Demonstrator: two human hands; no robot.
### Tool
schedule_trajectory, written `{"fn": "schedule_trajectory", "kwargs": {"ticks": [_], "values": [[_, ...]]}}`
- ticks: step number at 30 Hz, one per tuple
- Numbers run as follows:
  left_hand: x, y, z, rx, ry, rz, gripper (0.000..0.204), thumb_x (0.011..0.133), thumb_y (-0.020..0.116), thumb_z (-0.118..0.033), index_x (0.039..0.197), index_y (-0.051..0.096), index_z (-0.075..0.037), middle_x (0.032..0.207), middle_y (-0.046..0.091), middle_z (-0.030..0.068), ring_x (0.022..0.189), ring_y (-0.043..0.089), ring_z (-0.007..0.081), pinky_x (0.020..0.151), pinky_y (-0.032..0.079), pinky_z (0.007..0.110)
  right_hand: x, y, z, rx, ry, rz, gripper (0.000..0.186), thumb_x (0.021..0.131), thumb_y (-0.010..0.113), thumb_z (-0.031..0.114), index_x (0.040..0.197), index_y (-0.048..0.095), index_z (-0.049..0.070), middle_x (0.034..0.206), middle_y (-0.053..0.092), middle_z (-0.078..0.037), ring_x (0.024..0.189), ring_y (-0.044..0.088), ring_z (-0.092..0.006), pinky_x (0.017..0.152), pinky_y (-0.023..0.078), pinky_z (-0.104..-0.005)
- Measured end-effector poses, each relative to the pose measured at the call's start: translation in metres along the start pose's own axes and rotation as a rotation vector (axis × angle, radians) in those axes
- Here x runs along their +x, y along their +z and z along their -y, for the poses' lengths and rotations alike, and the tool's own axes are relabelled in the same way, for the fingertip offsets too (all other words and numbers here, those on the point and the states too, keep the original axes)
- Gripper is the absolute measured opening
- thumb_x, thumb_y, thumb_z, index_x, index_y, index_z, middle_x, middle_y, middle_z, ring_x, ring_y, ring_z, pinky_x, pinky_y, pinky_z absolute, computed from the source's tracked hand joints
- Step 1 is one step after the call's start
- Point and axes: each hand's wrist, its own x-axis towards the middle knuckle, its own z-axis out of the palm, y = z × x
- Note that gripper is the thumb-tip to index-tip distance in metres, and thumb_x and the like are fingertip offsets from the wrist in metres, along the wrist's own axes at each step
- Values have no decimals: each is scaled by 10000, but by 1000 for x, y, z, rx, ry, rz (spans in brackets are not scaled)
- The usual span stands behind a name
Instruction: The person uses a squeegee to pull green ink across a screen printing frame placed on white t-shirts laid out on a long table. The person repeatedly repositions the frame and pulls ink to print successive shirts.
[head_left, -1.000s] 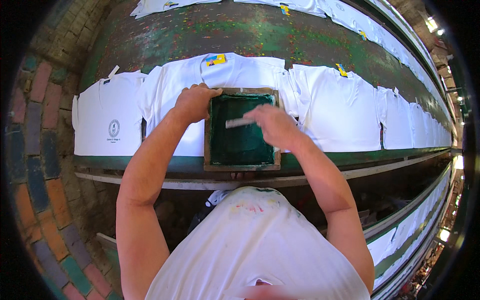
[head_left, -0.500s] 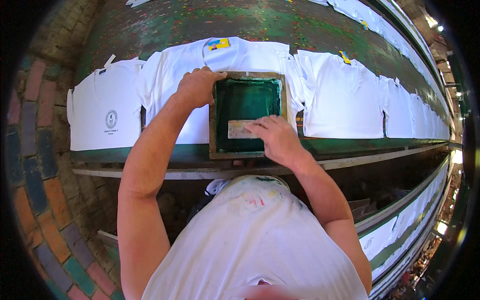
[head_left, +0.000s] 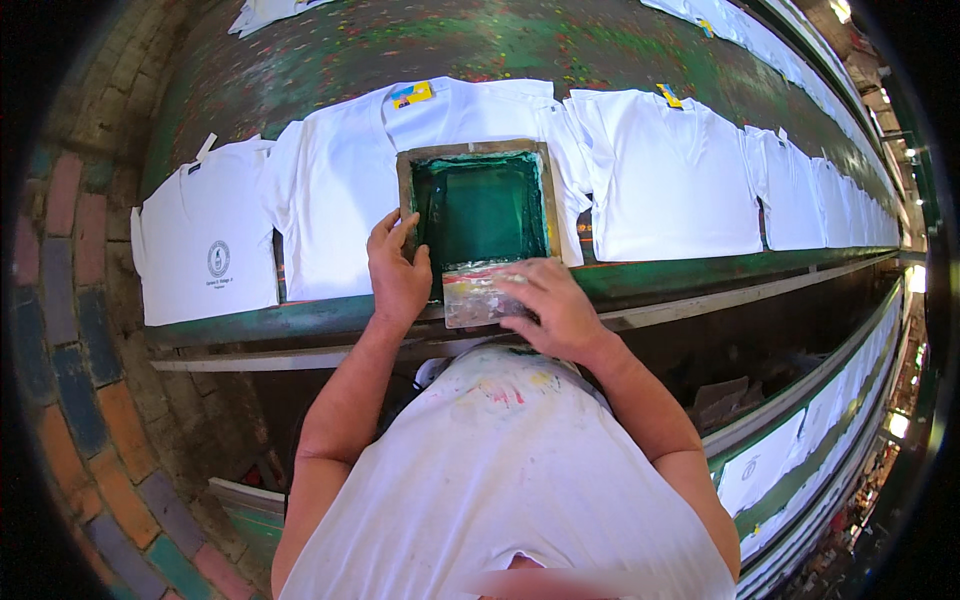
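Observation:
A wooden-framed printing screen (head_left: 406,180) with dark green ink on its mesh lies over the lower front of a white V-neck T-shirt (head_left: 340,180). At the screen's left side is my left hand (head_left: 400,285), its fingers and thumb closed around the wooden bar. My right hand (head_left: 555,312) holds a squeegee (head_left: 470,302), with fingers over its right end. The squeegee lies across the screen's near edge, its broad face showing. It hides most of that edge and part of the mesh.
Left of the screen lies a white T-shirt (head_left: 205,240) with a dark round print. More white T-shirts (head_left: 670,190) run along the green table (head_left: 560,60) to the right. A rail (head_left: 720,297) follows its near edge. Printed shirts (head_left: 755,470) lie on another table at lower right.
My left hand has come down from the screen's far left corner to its left side. My right hand has drawn the squeegee toward me, onto the near edge. The view has shifted slightly.

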Motion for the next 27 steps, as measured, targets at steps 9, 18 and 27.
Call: {"fn": "schedule_trajectory", "kwargs": {"ticks": [9, 18, 27], "values": [[-18, 2, -5, 55, 247, -136, 472, 825, 664, 215, 1210, 792, -25, 1542, 614, 284, 1390, 593, 453, 1151, 520, 509, -19, 11, -64, 523, 550, -375, 593, 1030, 787, 103, 1564, 585, -59, 1503, 668, -218, 1378, 646, -315, 1182, 515, -435], [-23, 5, -26, -147, 163, -145, 397, 906, 646, 205, 1204, 783, -19, 1578, 614, 273, 1485, 589, 420, 1223, 478, 493, -30, 7, -87, 790, 652, -244, 701, 1078, 752, 56, 1708, 455, -29, 1448, 687, -118, 1206, 689, -174, 1058, 578, -343], [-25, 142, -148, -272, 22, -76, 379, 949, 713, 158, 1271, 777, -30, 1623, 602, 224, 1373, 666, 275, 1056, 546, 324, -117, -103, -154, 883, 542, -646, 682, 1082, 762, 116, 1699, 498, -2, 1447, 675, -82, 1152, 665, -138, 1022, 554, -326]]}}
